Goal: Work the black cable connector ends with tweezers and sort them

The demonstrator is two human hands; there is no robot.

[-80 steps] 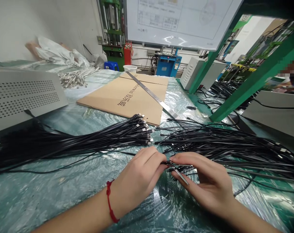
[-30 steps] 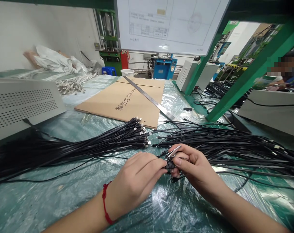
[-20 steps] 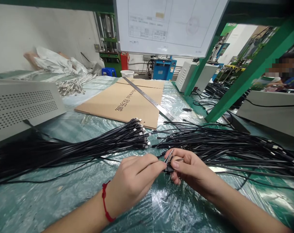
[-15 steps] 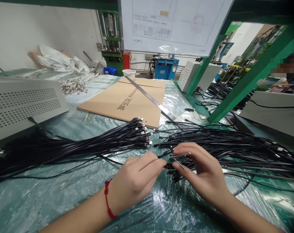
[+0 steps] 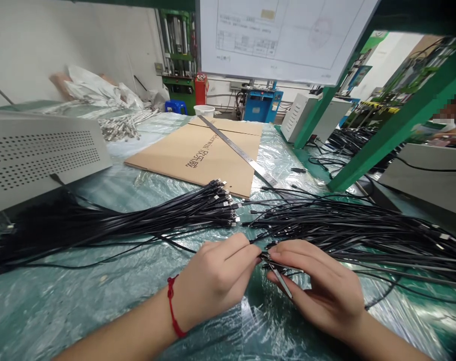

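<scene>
My left hand (image 5: 224, 271), with a red cord bracelet (image 5: 171, 306) on its wrist, pinches the end of a black cable (image 5: 181, 245) that trails off to the left. My right hand (image 5: 321, 281) grips small metal clippers (image 5: 281, 281), their two arms meeting at the cable end between my hands. The cable tip is mostly hidden by my fingers. Beyond my left hand lies a bundle of black cables (image 5: 138, 220) with metal USB-type plugs at its right end. Behind my right hand spreads another pile of black cables (image 5: 348, 220).
A cardboard sheet (image 5: 175, 155) lies ahead with a steel ruler (image 5: 235, 148) across it. Plastic film covers the green table (image 5: 111, 311). A perforated grey box (image 5: 43, 155) stands left; a green post (image 5: 397, 120) rises right. A printed sheet (image 5: 284, 40) hangs above.
My right hand has lowered slightly and closed further on the clippers, bringing them against the cable end. My left hand still pinches the cable. The view has shifted slightly.
</scene>
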